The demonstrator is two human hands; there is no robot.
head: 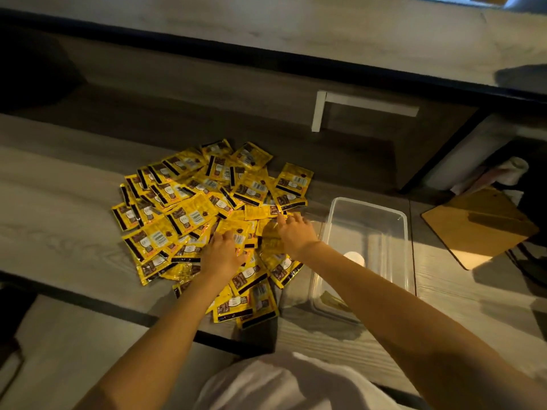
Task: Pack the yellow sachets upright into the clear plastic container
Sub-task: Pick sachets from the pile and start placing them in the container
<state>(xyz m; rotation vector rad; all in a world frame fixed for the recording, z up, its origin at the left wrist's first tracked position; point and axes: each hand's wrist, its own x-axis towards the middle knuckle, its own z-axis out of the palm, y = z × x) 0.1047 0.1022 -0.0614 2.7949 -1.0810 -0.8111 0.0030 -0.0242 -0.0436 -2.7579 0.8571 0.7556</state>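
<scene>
On the table (59, 220), left hand (222, 254) and right hand (296, 233) press yellow sachets (189, 210), grips released, beside the clear container (406, 232).

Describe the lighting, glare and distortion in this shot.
Head view: dim, warm light, deep shadow top left; bright patch on the table right of the clear plastic container, beside the wooden board; glossy highlights on the yellow sachets; container walls faint, shown mainly by reflections; wide-angle lens bends straight furniture edges.

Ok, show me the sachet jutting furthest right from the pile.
The sachet at the pile's far right corner, beyond the right hand; every other one ends further left.
</scene>
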